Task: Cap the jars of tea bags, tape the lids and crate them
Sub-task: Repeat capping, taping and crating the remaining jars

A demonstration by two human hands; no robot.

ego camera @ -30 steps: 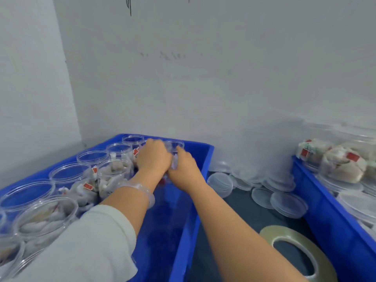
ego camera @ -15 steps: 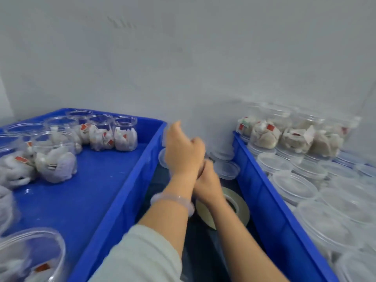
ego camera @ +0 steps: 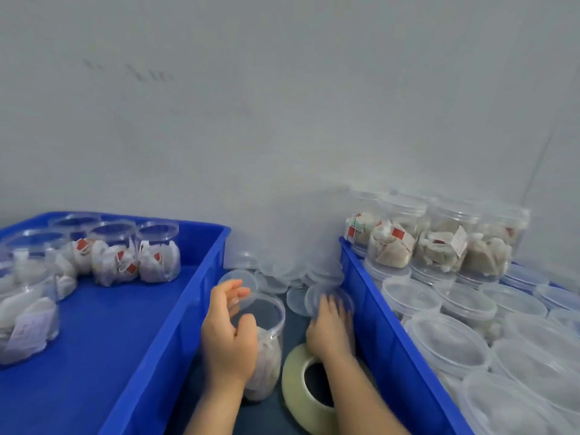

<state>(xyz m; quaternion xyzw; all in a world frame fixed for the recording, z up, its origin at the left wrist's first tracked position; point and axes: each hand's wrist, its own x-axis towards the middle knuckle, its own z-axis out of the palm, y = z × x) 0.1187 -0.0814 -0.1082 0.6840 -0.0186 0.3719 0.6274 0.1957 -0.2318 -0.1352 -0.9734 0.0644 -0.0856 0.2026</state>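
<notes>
An uncapped clear jar of tea bags point(ego camera: 266, 350) stands on the dark table between two blue crates. My left hand point(ego camera: 227, 334) is wrapped around its left side. My right hand point(ego camera: 329, 328) rests fingers-down on a clear lid point(ego camera: 326, 293) lying on the table by the right crate's wall; its grip on the lid is blurred. A roll of clear tape point(ego camera: 309, 390) lies under my right wrist. Several uncapped jars of tea bags point(ego camera: 158, 255) stand in the left blue crate point(ego camera: 175, 324). The right blue crate point(ego camera: 386, 340) holds several capped jars point(ego camera: 439, 246), stacked in layers.
Several loose clear lids point(ego camera: 282, 277) lie heaped against the grey wall between the crates. The gap between the crates is narrow and dark. A corner of the wall closes the space at the far right.
My hands came out of the left crate with a jar and moved right into the gap. The jar now stands on the table, and my right hand has gone to a lid.
</notes>
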